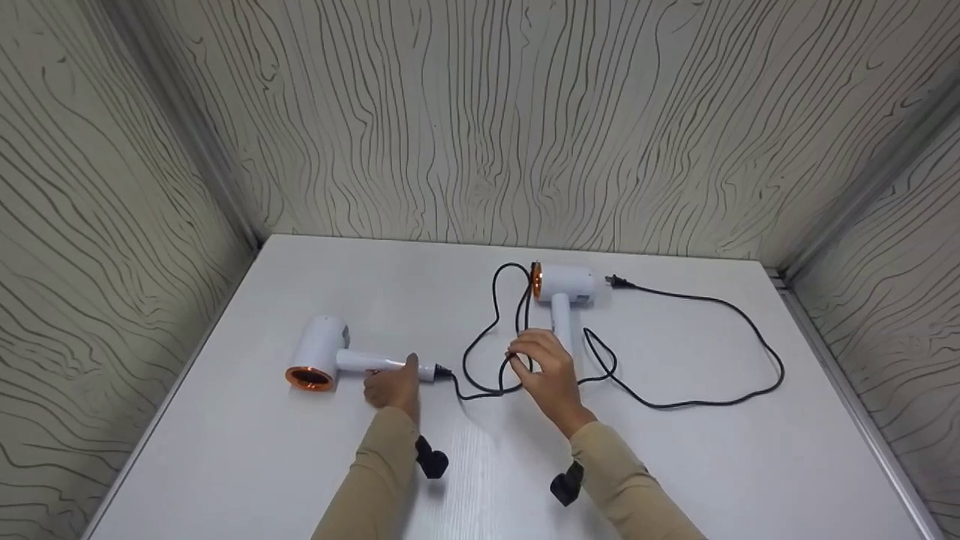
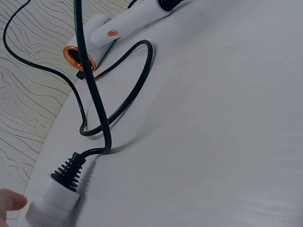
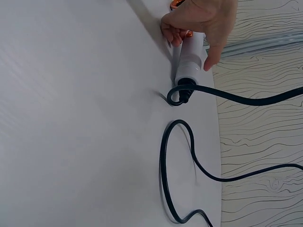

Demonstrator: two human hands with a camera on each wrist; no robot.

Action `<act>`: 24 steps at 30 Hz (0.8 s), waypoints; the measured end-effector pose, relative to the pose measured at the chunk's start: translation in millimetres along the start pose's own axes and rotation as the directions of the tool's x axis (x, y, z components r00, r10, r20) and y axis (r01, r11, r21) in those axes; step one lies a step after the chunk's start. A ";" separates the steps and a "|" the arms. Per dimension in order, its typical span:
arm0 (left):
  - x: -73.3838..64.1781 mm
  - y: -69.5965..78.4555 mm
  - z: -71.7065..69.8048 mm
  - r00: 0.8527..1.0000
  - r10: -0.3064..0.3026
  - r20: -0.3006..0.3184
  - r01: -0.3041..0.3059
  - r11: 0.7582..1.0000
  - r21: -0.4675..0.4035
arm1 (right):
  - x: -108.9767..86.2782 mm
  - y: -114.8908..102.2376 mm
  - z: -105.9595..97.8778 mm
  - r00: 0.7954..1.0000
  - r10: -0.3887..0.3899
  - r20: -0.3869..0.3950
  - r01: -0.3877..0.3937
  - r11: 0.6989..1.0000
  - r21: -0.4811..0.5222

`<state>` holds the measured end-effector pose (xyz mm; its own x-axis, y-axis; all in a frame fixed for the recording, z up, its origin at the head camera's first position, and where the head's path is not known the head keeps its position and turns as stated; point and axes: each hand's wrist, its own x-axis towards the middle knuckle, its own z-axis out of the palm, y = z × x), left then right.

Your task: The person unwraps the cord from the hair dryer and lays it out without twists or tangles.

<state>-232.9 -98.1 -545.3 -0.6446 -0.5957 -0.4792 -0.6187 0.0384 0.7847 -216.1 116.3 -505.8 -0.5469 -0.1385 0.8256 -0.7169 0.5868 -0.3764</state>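
On the left side of the white table lies a white hair dryer [image 1: 319,346] with an orange-rimmed mouth, its handle pointing right. My left hand [image 1: 395,388] grips that handle, the thumb along its far side; the right wrist view shows this same hand [image 3: 204,20] from another side. From the handle's ribbed end runs a black cord [image 1: 480,395]. My right hand [image 1: 551,375] pinches the cord between thumb and fingertips, lifting part of it off the table. Behind this hand lies a second white hair dryer [image 1: 566,283], its handle partly hidden.
A black plug [image 1: 619,282] lies right of the second dryer, and its cord [image 1: 776,349] makes a wide loop on the right of the table [image 1: 750,465]. Cord loops [image 1: 495,300] lie between the dryers. Wood-patterned panels [image 1: 480,135] enclose the back and sides.
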 end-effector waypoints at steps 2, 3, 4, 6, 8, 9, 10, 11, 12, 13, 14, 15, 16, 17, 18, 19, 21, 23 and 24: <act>0.4 0.9 1.7 1.000 -0.004 -0.022 0.005 0.999 0.040 | -0.4 -1.2 1.6 1.000 -0.001 0.001 0.001 1.000 0.002; 0.5 1.5 2.3 0.999 -0.005 -0.032 0.006 0.999 0.048 | -0.4 -1.9 2.3 1.000 -0.001 0.003 0.001 1.000 0.005; 0.9 2.0 2.9 0.999 -0.003 -0.040 0.006 0.998 0.055 | -0.3 -2.5 2.9 1.000 -0.002 0.004 0.002 1.000 0.007; 1.5 3.2 3.5 0.999 -0.003 -0.051 0.006 0.998 0.061 | 0.6 -4.1 3.7 1.000 -0.006 0.005 0.006 1.000 0.008; 2.2 3.9 3.1 0.999 -0.001 -0.052 0.004 0.998 0.058 | 1.2 -5.0 4.4 1.000 -0.010 0.006 0.010 1.000 0.011; 2.6 4.1 2.4 0.999 0.000 -0.047 0.003 0.999 0.053 | 1.5 -5.3 4.6 1.000 -0.011 0.006 0.011 1.000 0.014; 3.0 3.9 1.7 0.999 0.002 -0.044 0.000 0.999 0.047 | 1.6 -5.5 4.9 1.000 -0.014 0.004 0.013 1.000 0.020; 3.2 3.8 0.8 0.999 0.006 -0.041 -0.004 0.999 0.047 | 1.8 -5.8 5.1 1.000 -0.017 0.004 0.017 1.000 0.025; 3.6 3.5 -0.2 0.999 0.016 -0.037 -0.014 0.998 0.058 | 1.9 -6.2 5.4 1.000 -0.021 0.003 0.021 0.999 0.027; 4.1 3.0 -1.4 0.999 0.027 -0.032 -0.025 0.997 0.071 | 1.7 -6.2 5.9 1.000 -0.025 0.004 0.025 0.999 0.030; 4.6 2.6 -2.6 0.999 0.037 -0.028 -0.035 0.996 0.082 | 1.8 -6.6 6.4 1.000 -0.030 0.005 0.030 0.999 0.032; 5.3 2.2 -3.9 0.999 0.050 -0.021 -0.048 0.994 0.098 | 1.8 -6.8 7.1 0.999 -0.035 0.005 0.035 0.999 0.036; 5.8 1.8 -5.1 0.998 0.062 -0.016 -0.060 0.992 0.111 | 2.2 -7.4 7.7 0.999 -0.040 0.005 0.040 0.998 0.040; 6.8 1.5 -6.4 0.997 0.072 -0.008 -0.071 0.989 0.128 | 2.6 -7.8 8.4 0.999 -0.043 0.006 0.042 0.998 0.044; 7.6 1.2 -7.7 0.996 0.085 0.002 -0.084 0.986 0.141 | 2.8 -8.1 9.2 0.999 -0.045 0.006 0.044 0.998 0.047; 8.3 1.3 -9.2 0.996 0.094 0.011 -0.094 0.985 0.141 | 3.2 -8.5 10.0 0.999 -0.046 0.007 0.046 0.998 0.050; 9.4 1.5 -12.1 0.993 0.111 0.026 -0.113 0.986 0.125 | 4.1 -9.2 11.6 0.999 -0.049 0.006 0.049 0.998 0.048; 10.8 1.4 -14.4 0.992 0.121 0.038 -0.124 0.989 0.084 | 4.7 -10.0 13.4 0.999 -0.050 0.012 0.049 0.998 0.046; 11.0 1.5 -15.8 0.991 0.129 0.043 -0.131 0.989 0.062 | 4.8 -10.6 14.4 0.999 -0.050 0.018 0.049 0.998 0.041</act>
<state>-233.9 -117.3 -543.3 -0.7378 -0.5505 -0.3907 -0.5555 0.1663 0.8147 -217.3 98.0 -503.9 -0.5181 -0.1816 0.8358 -0.7601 0.5459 -0.3525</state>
